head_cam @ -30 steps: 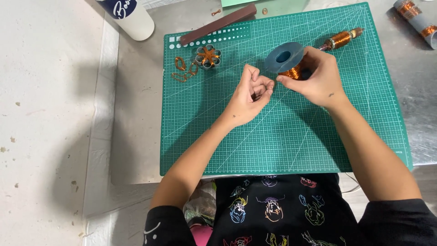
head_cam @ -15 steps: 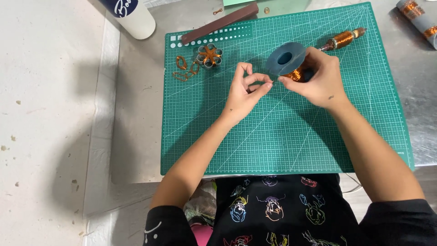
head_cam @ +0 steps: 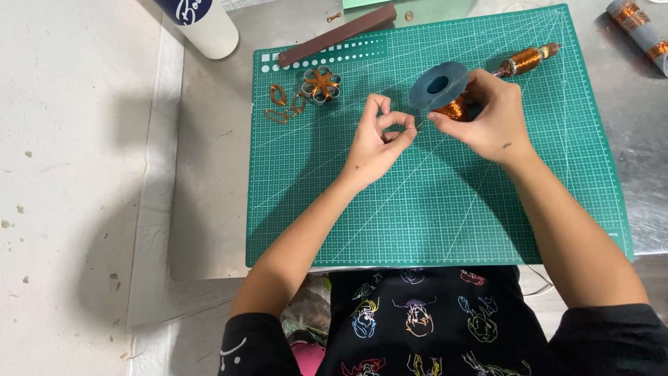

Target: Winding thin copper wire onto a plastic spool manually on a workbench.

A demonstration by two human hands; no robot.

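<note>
My right hand (head_cam: 491, 120) grips a blue spool of copper wire (head_cam: 442, 91) above the green cutting mat (head_cam: 431, 209). My left hand (head_cam: 379, 141) is just left of it, thumb and forefinger pinched on the thin wire end that runs from the spool. The two hands almost touch at the fingertips over the mat's upper middle.
A small wire flower (head_cam: 321, 83) and copper wire loops (head_cam: 282, 104) lie at the mat's upper left. A brown strip (head_cam: 335, 35) lies along the mat's top edge. A copper-wound bobbin (head_cam: 525, 60) sits top right, another wrapped roll (head_cam: 637, 28) at the far right. A white bottle (head_cam: 202, 21) stands top left.
Both hands have shifted slightly left and down. My left fingers have gone from a closed cluster to a pinch on the wire end, and the spool has tilted a little.
</note>
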